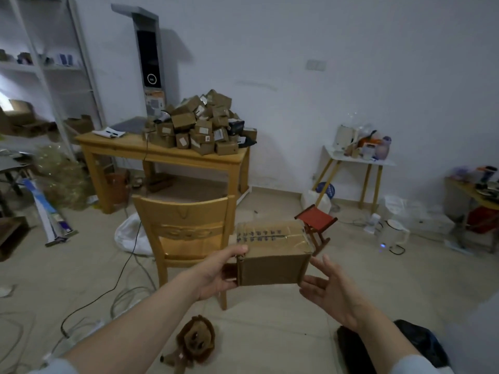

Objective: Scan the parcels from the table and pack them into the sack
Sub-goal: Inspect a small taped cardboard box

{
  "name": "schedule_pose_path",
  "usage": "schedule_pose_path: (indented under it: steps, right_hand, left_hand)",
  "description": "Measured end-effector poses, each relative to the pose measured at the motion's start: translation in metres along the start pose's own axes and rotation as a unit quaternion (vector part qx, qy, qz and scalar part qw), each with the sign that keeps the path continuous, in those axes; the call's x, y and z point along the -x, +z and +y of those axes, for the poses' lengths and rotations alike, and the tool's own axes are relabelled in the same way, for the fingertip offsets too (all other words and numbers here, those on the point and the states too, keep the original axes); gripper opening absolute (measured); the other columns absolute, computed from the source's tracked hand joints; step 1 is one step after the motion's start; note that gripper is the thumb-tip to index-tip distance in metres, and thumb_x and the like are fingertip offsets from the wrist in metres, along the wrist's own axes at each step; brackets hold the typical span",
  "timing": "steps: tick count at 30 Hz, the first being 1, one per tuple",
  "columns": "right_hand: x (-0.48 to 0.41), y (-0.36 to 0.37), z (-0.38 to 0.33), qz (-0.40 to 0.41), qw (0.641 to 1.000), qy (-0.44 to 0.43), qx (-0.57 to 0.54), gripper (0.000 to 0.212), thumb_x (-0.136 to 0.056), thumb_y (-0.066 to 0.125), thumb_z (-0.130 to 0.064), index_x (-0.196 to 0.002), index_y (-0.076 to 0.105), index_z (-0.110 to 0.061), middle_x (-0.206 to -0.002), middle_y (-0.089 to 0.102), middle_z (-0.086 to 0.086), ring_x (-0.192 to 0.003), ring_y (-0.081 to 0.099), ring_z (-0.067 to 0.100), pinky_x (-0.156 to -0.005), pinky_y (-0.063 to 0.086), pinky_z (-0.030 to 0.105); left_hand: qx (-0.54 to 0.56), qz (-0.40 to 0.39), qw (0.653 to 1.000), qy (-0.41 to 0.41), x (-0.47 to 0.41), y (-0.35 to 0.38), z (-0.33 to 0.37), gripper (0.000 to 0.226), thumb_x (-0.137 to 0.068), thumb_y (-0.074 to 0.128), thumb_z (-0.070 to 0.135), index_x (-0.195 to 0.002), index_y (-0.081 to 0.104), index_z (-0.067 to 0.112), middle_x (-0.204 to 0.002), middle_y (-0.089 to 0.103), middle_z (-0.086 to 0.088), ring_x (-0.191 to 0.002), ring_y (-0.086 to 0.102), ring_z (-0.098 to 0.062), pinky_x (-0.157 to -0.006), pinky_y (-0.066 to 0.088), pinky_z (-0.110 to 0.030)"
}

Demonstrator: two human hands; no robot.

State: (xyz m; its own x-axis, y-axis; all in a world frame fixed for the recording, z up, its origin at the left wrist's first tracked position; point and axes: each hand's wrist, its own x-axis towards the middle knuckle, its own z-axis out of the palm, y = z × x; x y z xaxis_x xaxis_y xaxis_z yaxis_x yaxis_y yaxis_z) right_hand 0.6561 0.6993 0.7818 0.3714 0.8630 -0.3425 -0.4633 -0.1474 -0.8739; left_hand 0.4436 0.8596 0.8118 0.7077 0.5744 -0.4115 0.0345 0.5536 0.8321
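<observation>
Cardboard parcel [272, 268] mid-air at 6 o'clock, well apart from table [118, 147] at 11 | left hand [216, 276] grips its left end, thumb on top | right hand [329, 290] splayed, just beside right end | risk: one-sided hold lets it tip and drop.

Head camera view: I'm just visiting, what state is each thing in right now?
Cardboard parcel, taped shut, held up in the air.
Left hand, gripping the parcel's left end.
Right hand, open, fingers straight at the parcel's right end.
Parcel heap, piled high on the table.
Sack, slumped on the floor left of the chair.
Chair, upright, back towards the camera.
Folding stool, standing unfolded.
Plush lion, lying on the floor.
</observation>
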Motion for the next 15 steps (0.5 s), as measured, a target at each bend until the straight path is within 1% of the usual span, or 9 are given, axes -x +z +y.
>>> schedule_pose_path:
  steps: [2, 3, 5, 7, 9, 10, 12, 13, 15]
  right_hand:
    - [-0.04, -0.005, -0.017, 0.009, 1.0, -0.002, 0.004, 0.121, -0.017, 0.094, -0.054, -0.126, 0.056, -0.017, -0.101, 0.066, 0.021, -0.092, 0.062, 0.029, -0.092, 0.049, 0.043]
    - [-0.06, -0.008, -0.025, 0.011, 1.0, -0.005, 0.005, 0.113, -0.02, 0.094, -0.054, -0.122, 0.059, -0.017, -0.098, 0.067, 0.019, -0.093, 0.063, 0.029, -0.093, 0.049, 0.044]
    - [-0.101, -0.018, -0.042, 0.009, 1.0, -0.008, 0.003, 0.089, -0.042, 0.091, -0.049, -0.119, 0.061, -0.016, -0.101, 0.067, 0.015, -0.098, 0.062, 0.027, -0.098, 0.046, 0.044]
    - [-0.15, -0.035, -0.058, 0.002, 1.0, -0.009, -0.003, 0.066, -0.061, 0.085, -0.037, -0.117, 0.061, -0.012, -0.095, 0.067, 0.009, -0.087, 0.061, 0.021, -0.098, 0.045, 0.039]
    - [-0.201, -0.053, -0.078, -0.025, 0.999, -0.021, -0.013, 0.07, -0.055, 0.088, -0.036, -0.114, 0.063, -0.008, -0.088, 0.063, 0.006, -0.07, 0.054, 0.013, -0.085, 0.045, 0.031]
    - [-0.228, -0.064, -0.091, -0.039, 0.999, -0.027, -0.008, 0.075, -0.05, 0.09, -0.036, -0.114, 0.064, -0.006, -0.092, 0.061, 0.008, -0.069, 0.053, 0.012, -0.082, 0.044, 0.028]
    - [-0.279, -0.086, -0.121, -0.062, 0.998, -0.032, 0.002, 0.079, -0.046, 0.091, -0.032, -0.115, 0.064, -0.005, -0.102, 0.065, 0.009, -0.08, 0.061, 0.015, -0.086, 0.048, 0.028]
    - [-0.304, -0.097, -0.137, -0.071, 0.997, -0.031, 0.009, 0.084, -0.043, 0.093, -0.031, -0.117, 0.064, -0.005, -0.108, 0.067, 0.01, -0.091, 0.064, 0.018, -0.092, 0.047, 0.03]
    - [-0.352, -0.114, -0.167, -0.074, 0.997, -0.015, 0.028, 0.097, -0.035, 0.096, -0.034, -0.123, 0.062, -0.009, -0.119, 0.065, 0.012, -0.108, 0.059, 0.023, -0.101, 0.042, 0.037]
  left_hand:
    - [-0.019, -0.009, 1.0, 0.005, -0.045, 0.002, 0.017, 0.055, -0.062, 0.076, 0.028, -0.111, 0.058, 0.011, -0.118, 0.062, -0.018, -0.112, 0.057, -0.031, -0.1, 0.047, -0.046]
    - [-0.036, -0.01, 0.999, 0.01, -0.069, 0.004, 0.024, 0.058, -0.06, 0.08, 0.029, -0.111, 0.06, 0.011, -0.118, 0.062, -0.016, -0.112, 0.057, -0.03, -0.101, 0.047, -0.045]
    - [-0.055, -0.009, 0.998, 0.016, -0.117, 0.007, 0.038, 0.07, -0.049, 0.088, 0.031, -0.111, 0.062, 0.011, -0.115, 0.065, -0.014, -0.11, 0.059, -0.028, -0.095, 0.051, -0.039]
    - [-0.06, -0.004, 0.998, 0.018, -0.164, 0.013, 0.053, 0.089, -0.032, 0.091, 0.033, -0.113, 0.062, 0.009, -0.112, 0.067, -0.014, -0.108, 0.061, -0.026, -0.088, 0.053, -0.036]
    - [-0.063, -0.003, 0.998, 0.017, -0.216, 0.02, 0.069, 0.101, -0.023, 0.094, 0.036, -0.114, 0.062, 0.007, -0.112, 0.067, -0.014, -0.108, 0.061, -0.026, -0.088, 0.052, -0.036]
    - [-0.067, -0.001, 0.998, 0.017, -0.24, 0.026, 0.079, 0.098, -0.025, 0.093, 0.036, -0.114, 0.062, 0.006, -0.111, 0.067, -0.013, -0.105, 0.061, -0.025, -0.086, 0.053, -0.034]
    - [-0.072, 0.004, 0.997, 0.018, -0.29, 0.037, 0.1, 0.093, -0.032, 0.089, 0.038, -0.115, 0.062, 0.006, -0.104, 0.067, -0.011, -0.092, 0.062, -0.021, -0.069, 0.054, -0.028]
    - [-0.073, 0.008, 0.997, 0.025, -0.314, 0.044, 0.111, 0.101, -0.029, 0.091, 0.039, -0.12, 0.06, 0.005, -0.102, 0.066, -0.01, -0.088, 0.062, -0.019, -0.062, 0.052, -0.025]
    - [-0.097, 0.017, 0.994, 0.053, -0.356, 0.053, 0.134, 0.114, -0.028, 0.097, 0.035, -0.128, 0.053, 0.007, -0.107, 0.068, -0.004, -0.091, 0.065, -0.013, -0.063, 0.052, -0.02]
